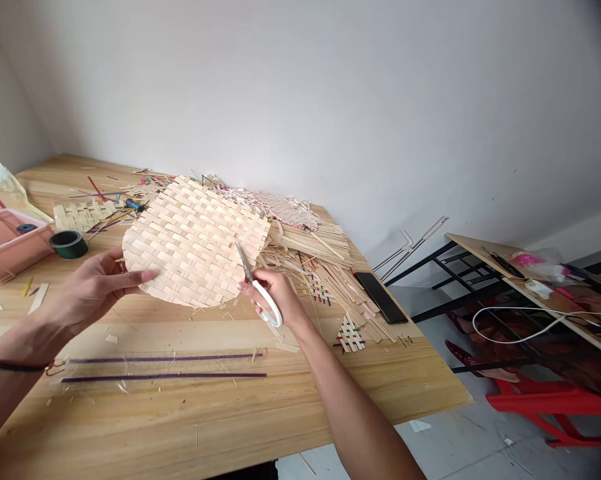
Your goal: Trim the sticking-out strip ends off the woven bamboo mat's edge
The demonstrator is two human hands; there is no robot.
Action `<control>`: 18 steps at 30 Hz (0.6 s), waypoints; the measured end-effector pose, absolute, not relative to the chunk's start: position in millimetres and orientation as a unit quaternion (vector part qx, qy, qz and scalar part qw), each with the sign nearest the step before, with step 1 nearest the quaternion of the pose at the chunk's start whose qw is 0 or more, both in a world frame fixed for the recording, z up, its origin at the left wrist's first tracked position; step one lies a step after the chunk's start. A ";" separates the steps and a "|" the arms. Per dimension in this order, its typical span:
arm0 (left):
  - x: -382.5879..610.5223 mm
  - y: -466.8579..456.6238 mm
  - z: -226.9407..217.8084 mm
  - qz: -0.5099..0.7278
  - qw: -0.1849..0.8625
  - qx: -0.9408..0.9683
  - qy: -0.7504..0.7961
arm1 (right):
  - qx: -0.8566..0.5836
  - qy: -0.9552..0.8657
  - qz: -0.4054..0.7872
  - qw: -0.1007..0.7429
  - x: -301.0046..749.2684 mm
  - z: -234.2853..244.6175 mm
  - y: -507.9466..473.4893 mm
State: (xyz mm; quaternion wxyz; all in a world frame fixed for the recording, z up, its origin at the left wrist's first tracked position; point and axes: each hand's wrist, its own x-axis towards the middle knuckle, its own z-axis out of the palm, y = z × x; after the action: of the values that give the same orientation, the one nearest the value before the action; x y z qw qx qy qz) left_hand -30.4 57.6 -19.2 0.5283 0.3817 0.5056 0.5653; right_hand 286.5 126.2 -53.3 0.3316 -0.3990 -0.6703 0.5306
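With your left hand [93, 287] grasping the woven bamboo mat [195, 241] above the worktop [190, 413] and your right hand [275, 297] clenched on scissors [258, 288], a tilted blade risks splitting strips.

Held a woven bamboo mat [193, 243] by its left edge in the left hand [98, 283], above the table [230, 413]. Gripped white-handled scissors [260, 293] in the right hand [275, 297], blades against the mat's lower right rim. Loose bamboo strips [320, 260] piled just behind, phone [380, 297] beside.
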 end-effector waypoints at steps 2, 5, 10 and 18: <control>-27.3 57.4 -22.3 0.577 0.522 0.376 0.503 | -0.396 -0.664 0.547 0.321 286.1 -52.6 125.7; -27.9 57.6 -25.1 0.608 0.502 0.360 0.499 | -0.388 -0.663 0.576 0.278 286.0 -48.4 123.3; -34.9 59.1 -22.8 0.650 0.477 0.331 0.490 | -0.365 -0.669 0.606 0.228 286.6 -42.2 119.3; -46.0 64.5 -14.0 0.720 0.435 0.287 0.458 | -0.348 -0.681 0.625 0.156 305.1 -29.1 123.0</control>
State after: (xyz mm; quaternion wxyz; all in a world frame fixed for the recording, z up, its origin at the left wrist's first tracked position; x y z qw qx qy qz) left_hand -46.0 64.5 -14.0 0.4353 0.2874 0.4577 0.7200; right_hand 305.1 123.0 -29.1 0.1557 -0.3484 -0.6814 0.6246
